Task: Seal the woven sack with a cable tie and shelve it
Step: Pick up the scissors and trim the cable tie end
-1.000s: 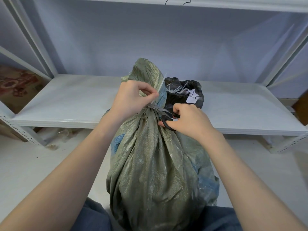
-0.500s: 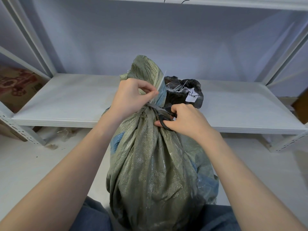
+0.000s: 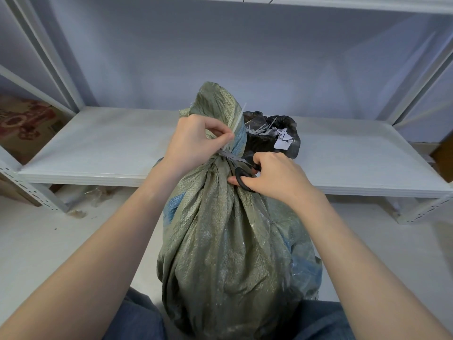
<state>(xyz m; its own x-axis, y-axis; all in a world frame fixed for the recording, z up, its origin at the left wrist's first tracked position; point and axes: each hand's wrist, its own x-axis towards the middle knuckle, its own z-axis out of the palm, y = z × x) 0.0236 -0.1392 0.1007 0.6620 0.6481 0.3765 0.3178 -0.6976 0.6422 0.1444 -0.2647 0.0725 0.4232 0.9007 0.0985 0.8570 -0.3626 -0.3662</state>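
A green woven sack (image 3: pixel 228 241) stands upright on the floor between my knees, its neck gathered and cinched. A white cable tie (image 3: pixel 237 123) rises from the neck, and my left hand (image 3: pixel 196 141) pinches its free tail between thumb and forefinger. My right hand (image 3: pixel 272 175) grips black-handled scissors (image 3: pixel 241 165), whose metal blades lie across the neck right at the base of the tie's tail. The band around the neck is mostly hidden by my fingers and the blades.
A white metal shelf (image 3: pixel 110 153) runs across just behind the sack at knee height, with angled uprights at both ends. A black plastic bag (image 3: pixel 272 138) holding several loose cable ties sits on it behind the sack. A patterned carton (image 3: pixel 22 123) stands at the left.
The scissor blades have slid left along the sack's neck up to the tie's tail. My left hand keeps pinching the tail, and the sack stays in place.
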